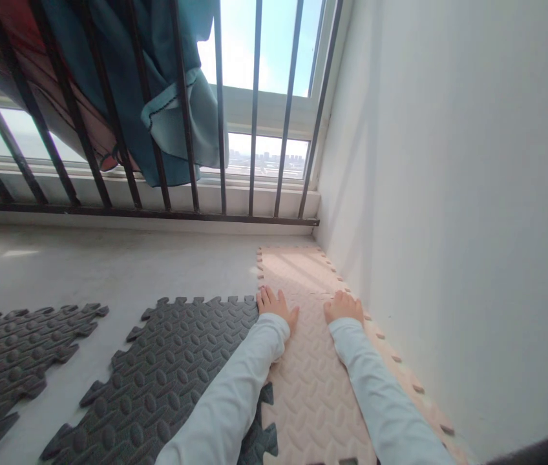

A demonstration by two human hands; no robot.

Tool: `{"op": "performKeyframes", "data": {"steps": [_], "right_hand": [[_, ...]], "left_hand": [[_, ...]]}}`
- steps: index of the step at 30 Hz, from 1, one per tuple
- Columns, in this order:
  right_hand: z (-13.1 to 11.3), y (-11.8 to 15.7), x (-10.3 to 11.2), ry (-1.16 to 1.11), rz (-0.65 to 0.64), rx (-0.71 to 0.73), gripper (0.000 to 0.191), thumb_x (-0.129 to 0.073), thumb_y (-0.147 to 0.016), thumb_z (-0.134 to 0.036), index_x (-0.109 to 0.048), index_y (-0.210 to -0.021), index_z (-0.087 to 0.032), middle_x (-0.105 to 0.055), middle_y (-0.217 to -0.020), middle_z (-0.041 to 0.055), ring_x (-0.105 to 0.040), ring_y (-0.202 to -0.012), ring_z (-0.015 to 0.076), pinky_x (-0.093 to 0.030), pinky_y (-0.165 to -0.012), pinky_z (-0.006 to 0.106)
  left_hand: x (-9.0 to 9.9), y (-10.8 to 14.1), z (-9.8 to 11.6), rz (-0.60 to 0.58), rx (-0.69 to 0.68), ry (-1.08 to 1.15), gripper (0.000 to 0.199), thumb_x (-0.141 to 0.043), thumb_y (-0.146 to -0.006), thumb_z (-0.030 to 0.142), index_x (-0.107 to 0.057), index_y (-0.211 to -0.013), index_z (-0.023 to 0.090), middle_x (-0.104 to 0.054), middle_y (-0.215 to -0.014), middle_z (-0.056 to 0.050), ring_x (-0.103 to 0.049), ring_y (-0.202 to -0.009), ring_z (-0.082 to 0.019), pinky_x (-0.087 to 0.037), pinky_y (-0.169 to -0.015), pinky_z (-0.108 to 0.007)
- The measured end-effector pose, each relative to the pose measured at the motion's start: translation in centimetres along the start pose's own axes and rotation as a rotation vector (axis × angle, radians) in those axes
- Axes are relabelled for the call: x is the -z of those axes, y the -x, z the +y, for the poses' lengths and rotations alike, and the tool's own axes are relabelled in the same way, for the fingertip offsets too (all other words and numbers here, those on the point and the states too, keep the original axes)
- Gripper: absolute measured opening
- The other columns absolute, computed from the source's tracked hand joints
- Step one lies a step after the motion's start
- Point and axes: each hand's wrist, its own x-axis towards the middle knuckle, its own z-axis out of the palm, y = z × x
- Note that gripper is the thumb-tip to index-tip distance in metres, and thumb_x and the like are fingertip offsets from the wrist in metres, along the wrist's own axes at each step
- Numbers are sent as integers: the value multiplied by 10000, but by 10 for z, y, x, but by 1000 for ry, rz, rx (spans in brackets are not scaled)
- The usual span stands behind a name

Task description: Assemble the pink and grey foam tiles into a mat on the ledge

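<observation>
The white wall (448,194) was met at its far end by a dark railing (238,219). Farther out from the wall, a grey mat (187,368) was laid; along its foot, a near pink mat (313,394) and a far pink mat (298,266). The left hand (275,305) was rested flat, fingers spread, nothing gripped. Nearer the wall, the right hand (344,308) was curled — whether an edge was held could not be told. The seam was apparently being pressed — even, downward pressure seemed called for.

Before us, left arm (235,381) stretches toward one o'clock, left hand (276,307) palm-down, fingers (270,296) spread; right arm (383,394) toward eleven, right hand (344,309) curled.
</observation>
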Motion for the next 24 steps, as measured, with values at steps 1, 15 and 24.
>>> {"op": "performKeyframes", "data": {"steps": [1,15,24], "right_hand": [[0,0,0,6,-8,2,423,-384,-717,-268,-513,-1068,-70,-545,-1073,174,-479,-1001,251,-247,-908,417],[-9,7,16,-17,-247,375,389,-306,-820,-447,-388,-1194,-381,-370,-1312,29,-316,-1189,171,-236,-939,466],[-17,11,25,3,-288,345,430,-293,-824,-438,-334,-1242,-343,-334,-1332,59,-293,-1205,182,-245,-934,464]], "left_hand": [[0,0,-2,-14,-12,-1,723,-265,-730,583,-276,-1299,138,-228,-1372,-170,-134,-1251,-354,-101,-983,-518],[9,2,-9,-139,-317,95,583,-230,-753,570,-252,-1288,340,-140,-1418,3,-57,-1279,-280,-38,-999,-523],[6,2,-8,-89,-264,102,601,-240,-766,531,-260,-1302,258,-158,-1412,-37,-80,-1277,-281,-62,-1010,-506]]}}
